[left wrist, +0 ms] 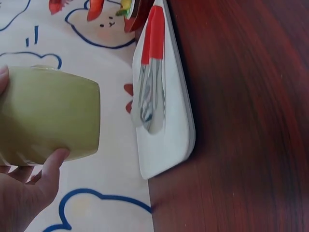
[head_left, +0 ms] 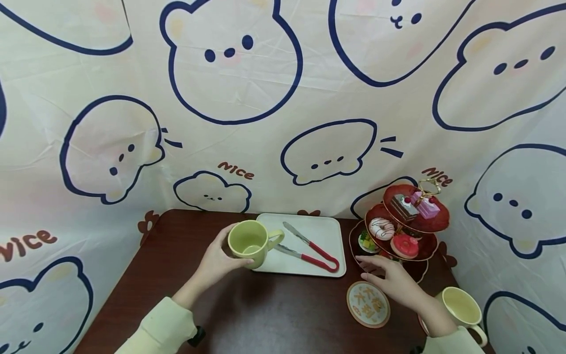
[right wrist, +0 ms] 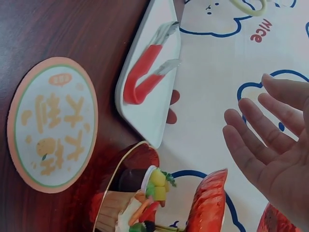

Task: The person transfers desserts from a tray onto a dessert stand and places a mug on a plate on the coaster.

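My left hand (head_left: 223, 258) grips a yellow-green mug (head_left: 248, 241) by its body, the handle pointing right. In the left wrist view the mug (left wrist: 53, 113) is held up off the table, thumb against its side. The mug overlaps the left end of a white tray (head_left: 305, 223) in the head view. Red-handled tongs (head_left: 316, 253) lie on that tray. My right hand (head_left: 391, 278) holds nothing, its fingers loosely extended between a round coaster (head_left: 368, 304) and a red tiered stand (head_left: 376, 209). In the right wrist view the right hand (right wrist: 275, 140) shows its relaxed fingers.
Toy cakes (head_left: 425, 205) and doughnuts (head_left: 382, 229) fill the stand at the back right. A second yellow-green mug (head_left: 462, 305) stands by my right forearm, over another coaster partly hidden. A cartoon-printed cloth (head_left: 265, 147) hangs behind the dark wooden table (head_left: 278, 314).
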Demonstrator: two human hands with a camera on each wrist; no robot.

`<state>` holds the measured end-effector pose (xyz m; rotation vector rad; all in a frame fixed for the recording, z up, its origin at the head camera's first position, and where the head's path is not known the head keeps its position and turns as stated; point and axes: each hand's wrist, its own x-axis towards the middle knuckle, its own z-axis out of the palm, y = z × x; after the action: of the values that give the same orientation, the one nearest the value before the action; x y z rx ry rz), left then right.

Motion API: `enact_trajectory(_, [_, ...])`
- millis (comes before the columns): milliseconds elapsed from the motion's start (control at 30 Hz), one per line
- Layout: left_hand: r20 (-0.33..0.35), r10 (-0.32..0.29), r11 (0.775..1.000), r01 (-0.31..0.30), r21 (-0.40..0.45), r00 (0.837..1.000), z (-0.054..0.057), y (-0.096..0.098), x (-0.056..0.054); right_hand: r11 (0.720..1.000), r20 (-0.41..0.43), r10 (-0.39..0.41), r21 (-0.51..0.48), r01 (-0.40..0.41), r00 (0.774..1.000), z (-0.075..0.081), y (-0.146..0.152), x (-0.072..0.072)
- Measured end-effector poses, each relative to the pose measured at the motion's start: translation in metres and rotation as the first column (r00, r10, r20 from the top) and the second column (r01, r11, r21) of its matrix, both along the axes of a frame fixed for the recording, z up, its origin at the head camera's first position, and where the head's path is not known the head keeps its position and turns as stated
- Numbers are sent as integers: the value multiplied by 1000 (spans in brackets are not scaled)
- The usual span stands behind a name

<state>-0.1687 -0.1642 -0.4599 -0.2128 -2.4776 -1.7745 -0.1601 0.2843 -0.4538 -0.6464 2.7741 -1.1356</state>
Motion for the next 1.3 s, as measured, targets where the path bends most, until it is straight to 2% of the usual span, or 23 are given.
enact_trajectory(233, [24, -96, 990, 93, 111, 995, 2, 16, 8, 1000, 4, -1, 6, 1, 1000, 7, -10, 0])
enact_trajectory(400, [39, -140, 982, 134, 133, 989, 2, 26, 11, 999, 22, 24, -24, -23, 999, 11, -20, 1])
enact_trajectory(567, [38, -183, 978, 178, 105, 982, 0, 36, 13, 996, 44, 60, -74, -57, 997, 12, -30, 3])
enact_trajectory(667, [33, -220, 968, 213, 134, 975, -1, 42, 15, 991, 49, 89, -103, -84, 995, 13, -36, 5])
enact_trajectory(867, [20, -298, 936, 288, 204, 954, -3, 51, 18, 981, 2, 130, -149, -128, 992, 12, -48, 10])
enact_trajectory(1100, [-7, -397, 890, 387, 241, 918, -3, 63, 22, 956, -5, 189, -227, -185, 982, 7, -62, 13])
enact_trajectory(1300, [-2, -444, 865, 429, 262, 896, -6, 72, 25, 940, -27, 232, -252, -231, 972, 5, -72, 17])
